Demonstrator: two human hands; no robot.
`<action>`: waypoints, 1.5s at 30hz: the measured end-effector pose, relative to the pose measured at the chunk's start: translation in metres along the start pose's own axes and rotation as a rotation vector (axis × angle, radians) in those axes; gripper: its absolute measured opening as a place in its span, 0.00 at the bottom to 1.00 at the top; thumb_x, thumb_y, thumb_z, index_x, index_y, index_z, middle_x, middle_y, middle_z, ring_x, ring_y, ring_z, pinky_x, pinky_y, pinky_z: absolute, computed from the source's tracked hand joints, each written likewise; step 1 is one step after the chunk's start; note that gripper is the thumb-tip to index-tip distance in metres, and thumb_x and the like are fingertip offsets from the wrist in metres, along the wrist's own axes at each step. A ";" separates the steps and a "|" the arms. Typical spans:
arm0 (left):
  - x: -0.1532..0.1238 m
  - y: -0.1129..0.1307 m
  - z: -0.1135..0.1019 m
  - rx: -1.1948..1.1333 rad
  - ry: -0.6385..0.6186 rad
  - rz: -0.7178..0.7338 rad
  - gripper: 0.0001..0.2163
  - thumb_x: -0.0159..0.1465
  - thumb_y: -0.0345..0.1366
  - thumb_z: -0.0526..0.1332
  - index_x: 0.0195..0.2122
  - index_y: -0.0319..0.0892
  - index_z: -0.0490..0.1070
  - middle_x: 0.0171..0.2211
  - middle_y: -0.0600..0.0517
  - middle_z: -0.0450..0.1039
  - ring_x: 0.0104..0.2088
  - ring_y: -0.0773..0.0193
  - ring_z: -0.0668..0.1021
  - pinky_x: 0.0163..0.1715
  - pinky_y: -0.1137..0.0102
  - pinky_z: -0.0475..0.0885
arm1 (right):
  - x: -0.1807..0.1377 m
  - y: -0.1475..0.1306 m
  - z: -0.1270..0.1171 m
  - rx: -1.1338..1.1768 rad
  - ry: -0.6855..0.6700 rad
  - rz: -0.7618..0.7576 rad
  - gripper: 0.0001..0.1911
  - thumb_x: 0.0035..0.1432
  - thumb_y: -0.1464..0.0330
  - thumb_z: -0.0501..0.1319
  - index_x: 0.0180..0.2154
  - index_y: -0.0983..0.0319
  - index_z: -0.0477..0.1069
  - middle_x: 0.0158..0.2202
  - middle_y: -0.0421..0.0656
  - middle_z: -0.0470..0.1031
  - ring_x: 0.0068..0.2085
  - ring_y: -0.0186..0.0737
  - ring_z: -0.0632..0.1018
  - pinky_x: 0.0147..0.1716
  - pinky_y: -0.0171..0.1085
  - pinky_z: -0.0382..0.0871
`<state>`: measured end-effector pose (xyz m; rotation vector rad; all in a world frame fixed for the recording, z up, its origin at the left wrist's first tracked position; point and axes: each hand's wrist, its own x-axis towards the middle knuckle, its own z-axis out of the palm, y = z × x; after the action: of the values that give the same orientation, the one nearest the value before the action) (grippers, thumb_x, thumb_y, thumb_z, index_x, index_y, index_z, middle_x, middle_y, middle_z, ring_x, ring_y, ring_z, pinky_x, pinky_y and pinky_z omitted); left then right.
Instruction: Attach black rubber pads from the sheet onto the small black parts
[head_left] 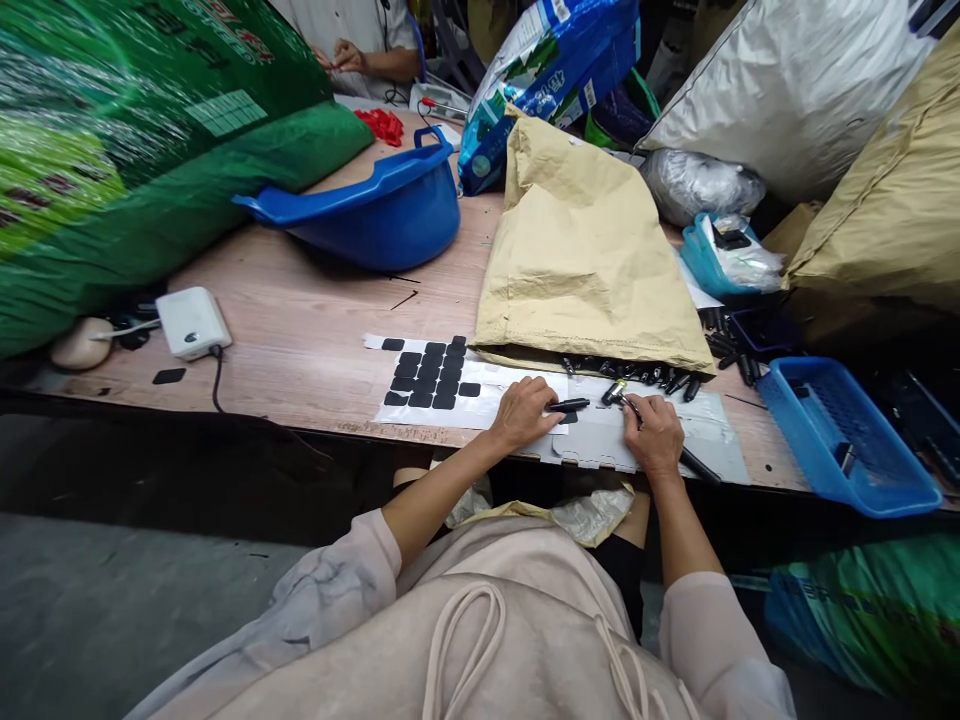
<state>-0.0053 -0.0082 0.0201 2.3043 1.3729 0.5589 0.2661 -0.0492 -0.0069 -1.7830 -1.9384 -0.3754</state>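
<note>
My left hand point(526, 412) is closed on a slim black cylindrical piece point(570, 405), pressed low over the work surface; its exact kind is unclear. My right hand point(655, 432) grips a small hammer point(701, 466), whose head point(613, 392) points toward the left hand and whose black handle sticks out behind the palm. Beneath both hands lies a grey board point(592, 446) at the table's front edge. Left of them, a white sheet point(480, 408) carries rows of black rounded pads point(427, 376). Several black cylindrical pieces point(679, 383) spill from the mouth of a tan paper sack point(592, 250).
A blue basin point(375, 215) stands behind on the wooden table point(300, 310). A white adapter box point(193, 322) sits left, near a large green sack point(150, 150). At right is a blue plastic basket point(855, 440). Another person's hands point(346, 57) show across the table.
</note>
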 end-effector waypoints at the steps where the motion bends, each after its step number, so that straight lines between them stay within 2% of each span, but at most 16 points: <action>1: 0.003 0.001 0.002 -0.001 0.011 -0.002 0.10 0.62 0.40 0.73 0.41 0.42 0.80 0.42 0.47 0.77 0.47 0.53 0.76 0.47 0.62 0.69 | 0.000 0.000 0.000 0.004 -0.001 0.001 0.12 0.68 0.65 0.58 0.45 0.58 0.79 0.37 0.45 0.74 0.40 0.44 0.69 0.42 0.41 0.62; 4: 0.013 0.003 0.007 -0.035 0.001 -0.011 0.16 0.59 0.42 0.76 0.45 0.42 0.79 0.43 0.47 0.77 0.48 0.52 0.74 0.49 0.60 0.68 | 0.000 -0.001 0.000 0.010 -0.002 0.007 0.12 0.68 0.65 0.58 0.46 0.57 0.79 0.37 0.45 0.74 0.40 0.44 0.70 0.42 0.41 0.63; 9: 0.025 0.001 0.017 -0.107 -0.049 -0.068 0.10 0.63 0.42 0.73 0.42 0.46 0.82 0.41 0.49 0.77 0.48 0.53 0.74 0.49 0.60 0.66 | -0.002 0.003 0.002 0.010 0.028 -0.001 0.13 0.67 0.66 0.58 0.47 0.58 0.79 0.37 0.46 0.76 0.40 0.45 0.71 0.43 0.41 0.64; 14: 0.027 -0.003 0.020 -0.157 -0.038 -0.063 0.09 0.62 0.42 0.73 0.42 0.48 0.84 0.41 0.50 0.78 0.48 0.54 0.74 0.50 0.60 0.66 | -0.002 0.003 -0.001 0.051 0.034 -0.028 0.12 0.69 0.65 0.58 0.46 0.58 0.80 0.37 0.45 0.77 0.39 0.44 0.72 0.43 0.41 0.66; 19: 0.027 -0.003 0.019 -0.189 -0.036 -0.084 0.09 0.61 0.41 0.74 0.43 0.50 0.85 0.41 0.51 0.79 0.48 0.55 0.74 0.51 0.60 0.66 | 0.001 -0.029 -0.016 0.258 0.101 -0.028 0.15 0.72 0.67 0.56 0.53 0.58 0.77 0.42 0.46 0.78 0.43 0.41 0.78 0.43 0.38 0.72; 23: 0.027 -0.002 0.017 -0.196 -0.050 -0.099 0.09 0.62 0.42 0.74 0.43 0.51 0.86 0.40 0.51 0.79 0.47 0.55 0.74 0.52 0.60 0.65 | 0.004 -0.060 -0.026 0.447 0.051 -0.082 0.17 0.72 0.68 0.55 0.57 0.57 0.76 0.43 0.46 0.79 0.43 0.40 0.80 0.44 0.37 0.75; 27: 0.027 -0.002 0.017 -0.204 -0.057 -0.097 0.09 0.64 0.44 0.72 0.45 0.53 0.86 0.40 0.51 0.79 0.47 0.55 0.74 0.51 0.60 0.65 | 0.000 -0.073 -0.028 0.476 0.027 -0.099 0.19 0.72 0.68 0.55 0.59 0.56 0.75 0.44 0.47 0.80 0.44 0.40 0.81 0.46 0.37 0.76; 32: 0.027 -0.001 0.018 -0.207 -0.042 -0.113 0.08 0.64 0.43 0.72 0.44 0.53 0.86 0.40 0.51 0.79 0.47 0.55 0.74 0.53 0.59 0.65 | -0.006 -0.070 -0.026 0.385 -0.056 -0.048 0.18 0.73 0.65 0.53 0.55 0.56 0.78 0.42 0.47 0.80 0.43 0.40 0.81 0.42 0.36 0.76; 37: 0.027 -0.002 0.019 -0.196 -0.041 -0.086 0.08 0.63 0.43 0.72 0.43 0.54 0.86 0.40 0.52 0.79 0.47 0.55 0.74 0.53 0.58 0.65 | -0.006 -0.063 -0.031 0.387 -0.028 0.009 0.19 0.74 0.64 0.52 0.57 0.57 0.77 0.44 0.49 0.81 0.44 0.42 0.81 0.46 0.39 0.76; 41: 0.027 -0.002 0.020 -0.193 -0.037 -0.085 0.08 0.63 0.42 0.72 0.42 0.53 0.86 0.39 0.51 0.79 0.47 0.55 0.74 0.52 0.58 0.65 | -0.009 -0.058 -0.030 0.381 -0.078 0.008 0.18 0.74 0.63 0.52 0.54 0.57 0.78 0.43 0.47 0.81 0.44 0.41 0.81 0.44 0.38 0.75; 45: 0.027 -0.001 0.020 -0.195 -0.037 -0.081 0.08 0.62 0.41 0.72 0.43 0.52 0.86 0.40 0.51 0.78 0.47 0.55 0.73 0.52 0.59 0.65 | -0.008 -0.046 -0.030 0.343 -0.031 0.028 0.17 0.73 0.64 0.54 0.53 0.57 0.79 0.42 0.46 0.80 0.43 0.41 0.80 0.42 0.37 0.73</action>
<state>0.0165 0.0134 0.0064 2.0852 1.3259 0.5941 0.2260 -0.0764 0.0195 -1.5970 -1.8645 -0.0026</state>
